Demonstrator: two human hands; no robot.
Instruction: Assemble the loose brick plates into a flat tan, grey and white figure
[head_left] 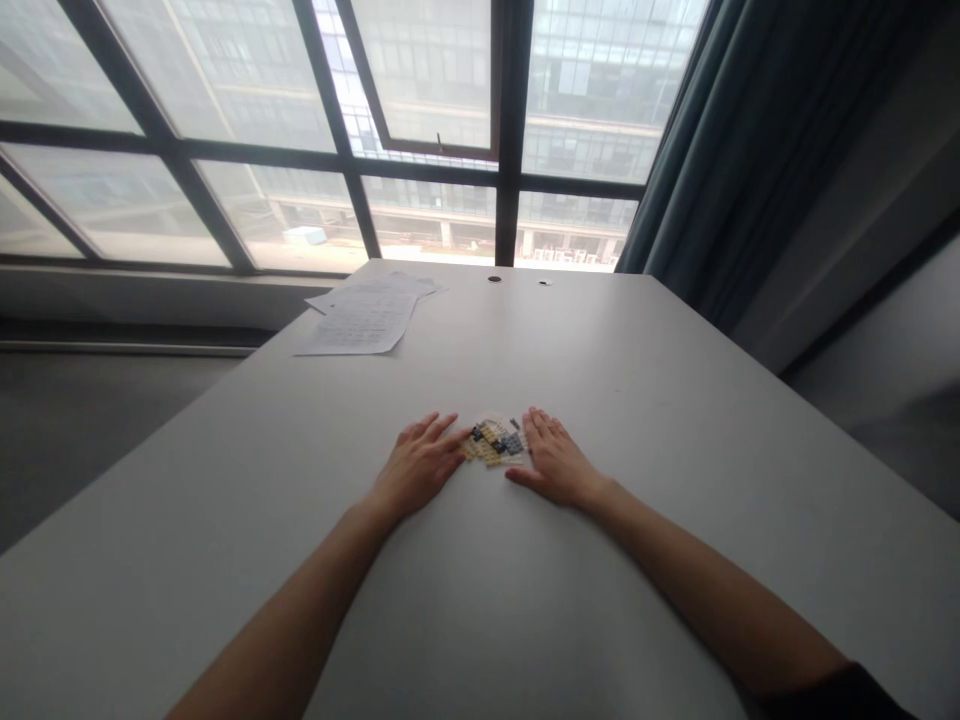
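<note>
A small heap of toy building bricks (pixel 491 440) lies on the white table (pixel 480 590), in yellow, grey, black and white. At its left edge rests my left hand (pixel 426 460), palm down, fingers stretched out and the tips touching the bricks. On the other side my right hand (pixel 553 458) lies flat, its fingers extended along the heap's right edge and the thumb below it. Both hands hold nothing. Some bricks at the sides are partly covered by the fingers, and single pieces are too small to tell apart.
Printed paper sheets (pixel 367 318) lie overlapping at the table's far left. Near the far edge are a dark round hole (pixel 494 279) and a small white-and-dark spot (pixel 545 283). Framed windows (pixel 435 70) stand beyond, with a dark blue curtain (pixel 720 150) at the right.
</note>
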